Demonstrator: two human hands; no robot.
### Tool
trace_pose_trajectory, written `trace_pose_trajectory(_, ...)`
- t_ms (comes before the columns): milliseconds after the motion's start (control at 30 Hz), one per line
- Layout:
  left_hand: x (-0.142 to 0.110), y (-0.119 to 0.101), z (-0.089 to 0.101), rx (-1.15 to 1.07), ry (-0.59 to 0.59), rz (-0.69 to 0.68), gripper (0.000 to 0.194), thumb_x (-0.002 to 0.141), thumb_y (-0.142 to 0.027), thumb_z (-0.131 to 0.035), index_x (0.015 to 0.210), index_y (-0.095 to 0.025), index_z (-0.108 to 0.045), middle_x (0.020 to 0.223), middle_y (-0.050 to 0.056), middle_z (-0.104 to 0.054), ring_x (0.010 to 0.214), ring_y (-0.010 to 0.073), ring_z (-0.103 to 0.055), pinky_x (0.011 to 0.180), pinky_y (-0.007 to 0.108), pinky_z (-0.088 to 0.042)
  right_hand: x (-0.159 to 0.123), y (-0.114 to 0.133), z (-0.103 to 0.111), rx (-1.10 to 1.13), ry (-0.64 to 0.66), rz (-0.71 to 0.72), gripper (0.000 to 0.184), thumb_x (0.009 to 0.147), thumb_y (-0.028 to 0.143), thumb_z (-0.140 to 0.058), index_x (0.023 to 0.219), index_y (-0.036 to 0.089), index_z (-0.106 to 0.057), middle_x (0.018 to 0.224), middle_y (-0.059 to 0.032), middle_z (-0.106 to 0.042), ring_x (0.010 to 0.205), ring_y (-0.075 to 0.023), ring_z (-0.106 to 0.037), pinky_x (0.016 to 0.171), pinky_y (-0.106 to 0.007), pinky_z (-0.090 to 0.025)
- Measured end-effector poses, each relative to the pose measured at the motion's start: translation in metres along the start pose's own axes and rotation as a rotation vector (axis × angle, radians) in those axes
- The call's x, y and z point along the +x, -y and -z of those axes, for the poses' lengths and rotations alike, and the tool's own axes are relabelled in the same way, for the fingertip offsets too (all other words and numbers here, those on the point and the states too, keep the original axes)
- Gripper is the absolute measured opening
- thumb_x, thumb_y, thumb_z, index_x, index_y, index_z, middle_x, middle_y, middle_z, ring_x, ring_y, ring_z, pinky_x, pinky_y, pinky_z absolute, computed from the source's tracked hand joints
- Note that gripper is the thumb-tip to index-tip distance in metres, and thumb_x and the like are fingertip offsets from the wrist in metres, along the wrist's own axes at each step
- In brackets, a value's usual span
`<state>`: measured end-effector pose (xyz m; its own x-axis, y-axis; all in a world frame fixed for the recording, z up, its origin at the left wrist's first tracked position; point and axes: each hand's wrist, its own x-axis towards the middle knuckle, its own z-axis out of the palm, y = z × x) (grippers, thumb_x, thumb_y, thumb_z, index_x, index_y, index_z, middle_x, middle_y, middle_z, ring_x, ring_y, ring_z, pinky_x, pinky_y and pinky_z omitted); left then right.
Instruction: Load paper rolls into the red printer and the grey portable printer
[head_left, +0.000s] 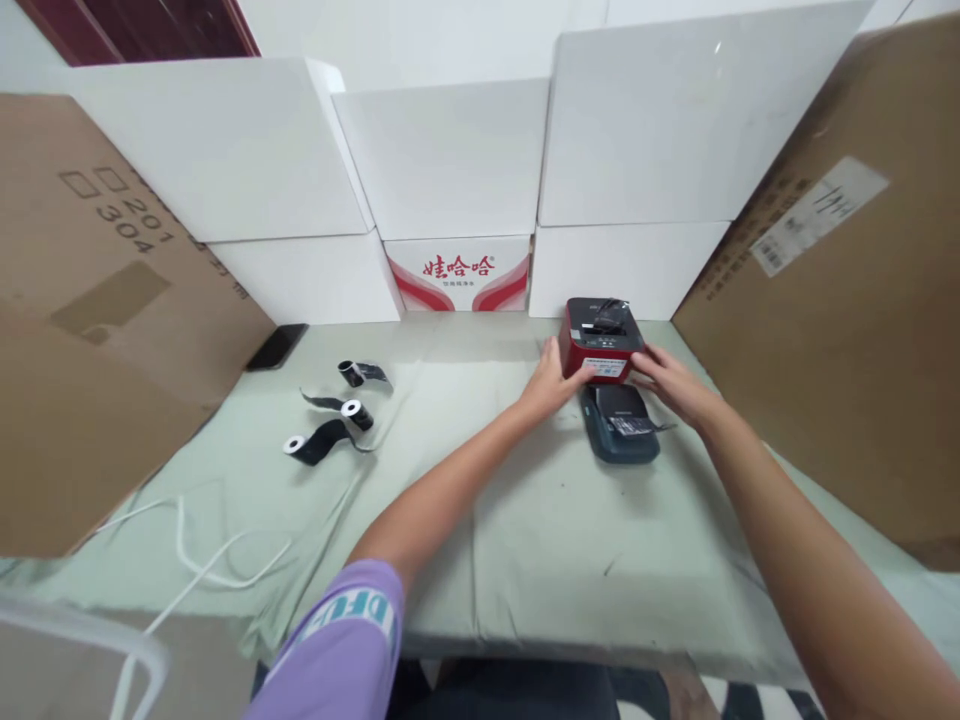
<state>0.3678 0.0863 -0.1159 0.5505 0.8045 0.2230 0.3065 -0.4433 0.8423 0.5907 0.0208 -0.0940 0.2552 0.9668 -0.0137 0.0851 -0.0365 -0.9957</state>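
A boxy red and black label printer (600,335) stands at the back right of the table, a strip of black film poking from its top. My left hand (551,383) grips its left side and front corner. On the opposite side, my right hand (671,385) has its fingers pressed to the right front corner. Just in front lies a flatter dark blue portable printer (622,435), also with a dark strip at its slot. To the left, several small rolls of black film (322,442) rest partly unwound on the cloth.
Brown cardboard boxes (97,330) (840,300) wall the left and right sides. White boxes (442,160) are stacked along the back. A black phone (277,347) lies beside the left box. A white cable (202,572) trails over the green tablecloth (450,480).
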Motion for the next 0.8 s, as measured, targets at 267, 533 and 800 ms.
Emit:
trace_pose_trajectory(267, -0.078, -0.004, -0.007, 0.296, 0.311, -0.134, 0.138, 0.066, -0.064, -0.082, 0.164, -0.010, -0.001, 0.169, 0.023, -0.014, 0.160, 0.0301, -0.015, 0.131, 0.051, -0.008, -0.075, -0.013, -0.060, 0.276, -0.304, -0.126, 0.041, 0.089, 0.059, -0.052, 0.105, 0.028, -0.073, 0.128, -0.0021, -0.074, 0.136, -0.0273, -0.058, 0.116, -0.046, -0.047)
trace_pose_trajectory(533, -0.132, 0.038, 0.125, 0.411, 0.168, -0.053, 0.132, 0.068, -0.052, -0.085, 0.165, -0.017, -0.002, 0.169, 0.023, -0.016, 0.159, 0.0313, -0.019, 0.130, 0.055, -0.009, -0.062, 0.014, -0.213, 0.323, -0.123, -0.030, 0.051, 0.082, 0.069, -0.056, 0.097, 0.022, -0.072, 0.111, -0.0042, -0.078, 0.126, -0.0274, -0.064, 0.110, -0.039, -0.049)
trace_pose_trajectory(800, -0.162, 0.064, 0.157, 0.548, 0.213, 0.014, 0.121, 0.075, -0.056, -0.078, 0.163, -0.012, -0.009, 0.169, 0.024, -0.018, 0.159, 0.0295, -0.019, 0.129, 0.054, -0.012, -0.056, -0.029, -0.264, 0.131, -0.073, -0.013, 0.071, 0.089, 0.076, -0.036, 0.119, 0.021, -0.070, 0.132, -0.0096, -0.071, 0.137, -0.0287, -0.057, 0.117, -0.044, -0.044)
